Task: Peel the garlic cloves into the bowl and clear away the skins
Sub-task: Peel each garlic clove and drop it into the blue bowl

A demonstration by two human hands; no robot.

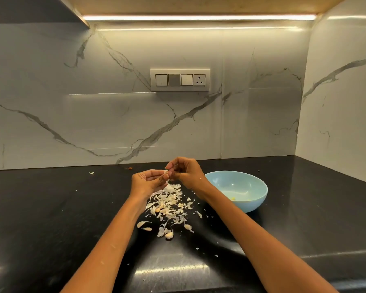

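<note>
Item: clove, small and pale, pinched between the fingertips of both hands above the far end of the skins. Left hand: palm turned up, thumb and forefinger closed on the clove. Right hand: fingers curled together, tips meeting the left's at the clove; whether it grips skin or flesh cannot be told.

Skins: loose papery heap on the counter, between the forearms, with unpeeled cloves mixed in at its near end. Stray flakes lie well apart to the left and toward the front edge.

Bowl: light blue, just right of the right wrist, nearly empty; something small and yellowish at its bottom.

Risks, as judged:
- Clove slips from the pinch and drops into the skins, not the bowl.
- Skin falls into the bowl, since the hands work near its rim.
- Right forearm nudges the bowl on reaching across.
- Arm movement scatters the light flakes further.

Room: open counter to the left and right of the work; wall behind, corner wall beyond the bowl; front edge close below the elbows.
</note>
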